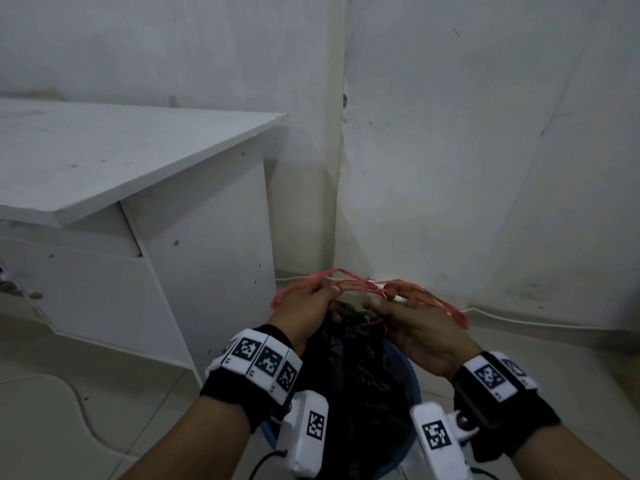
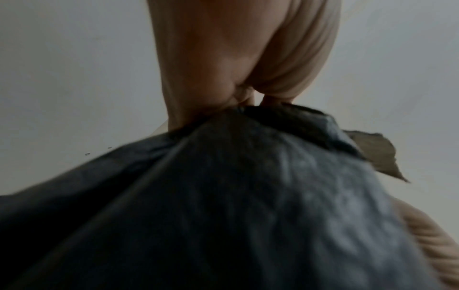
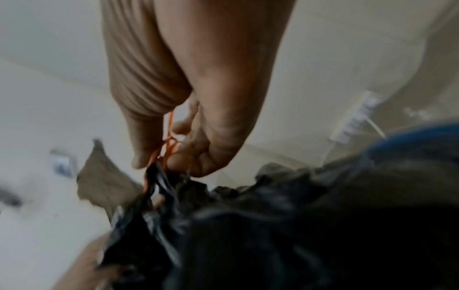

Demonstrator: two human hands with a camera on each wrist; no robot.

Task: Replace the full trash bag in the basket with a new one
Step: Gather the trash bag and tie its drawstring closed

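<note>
A full black trash bag [image 1: 360, 375] stands in a blue basket [image 1: 414, 386] on the floor in front of me. Its top is gathered into a neck. My left hand [image 1: 304, 306] grips that gathered neck, and red drawstring loops [image 1: 325, 277] run over its fingers. My right hand [image 1: 412, 320] pinches the red drawstring [image 3: 166, 151] just above the bag's bunched top [image 3: 159, 182]. In the left wrist view the black plastic [image 2: 248, 196] fills the lower frame under my curled hand [image 2: 238, 58].
A white desk [image 1: 121, 161] stands close on the left, its side panel [image 1: 204, 258] next to the basket. The wall corner [image 1: 341, 202] is right behind. A white cable [image 1: 519, 322] runs along the floor at the right wall. A pale tiled floor lies around.
</note>
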